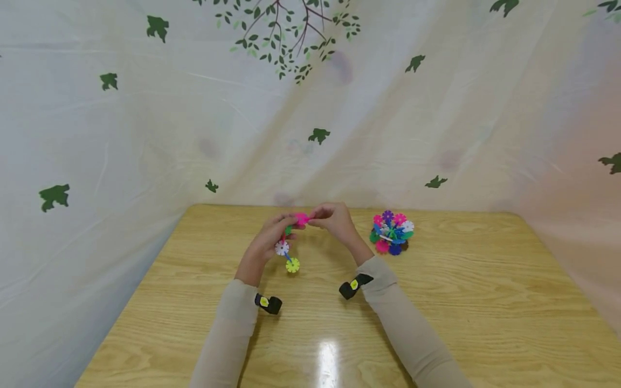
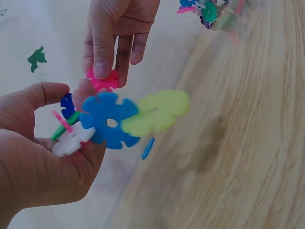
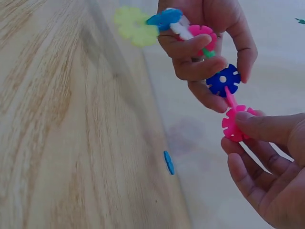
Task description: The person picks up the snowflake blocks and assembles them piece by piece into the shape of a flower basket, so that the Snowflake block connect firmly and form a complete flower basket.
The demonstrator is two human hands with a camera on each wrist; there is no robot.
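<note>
My left hand (image 1: 278,229) grips a short chain of plastic snowflake discs (image 1: 287,253) above the wooden table (image 1: 461,302). The chain shows a white disc (image 2: 71,140), a blue disc (image 2: 109,121) and a yellow-green disc (image 2: 157,112) hanging out from the palm. At its far end, past a dark blue disc (image 3: 223,80), sits a pink disc (image 3: 236,124). My right hand (image 1: 314,218) pinches that pink disc (image 2: 102,81) between thumb and fingers, and the two hands nearly meet over the middle of the table.
A ball of several joined coloured discs (image 1: 392,233) lies on the table right of my hands. One loose blue disc (image 3: 168,162) lies on edge below them. A white leaf-print cloth (image 1: 145,134) hangs close round the table's back and sides.
</note>
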